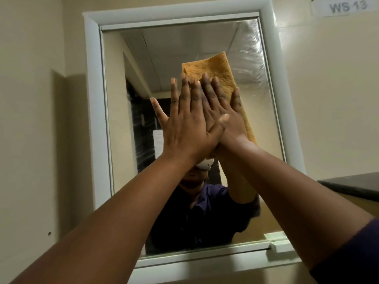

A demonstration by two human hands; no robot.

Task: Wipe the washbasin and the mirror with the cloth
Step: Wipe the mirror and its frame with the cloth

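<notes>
Pressing flat against the mirror [143, 58], both hands pin an orange cloth [223, 68] to the glass. Right hand [227, 117]: fingers straight and close together, palm on the cloth. Left hand [184, 128]: fingers straight and fanned, laid partly over the back of the right hand, thumb crossing it. Neither hand curls round anything. Cloth: rectangular, folded, pitted spongy texture, standing upright on the upper middle of the glass, its top edge clear above the fingertips. Mirror: rectangular pane, smooth, with streaky smears toward the upper right corner, set in a white moulded frame [91, 99] on a cream painted wall [30, 99]. Paper label reading "WS 13" [346, 6] on the wall, top right. Dark flat-topped ledge [352, 183] at right. Washbasin not in view.
</notes>
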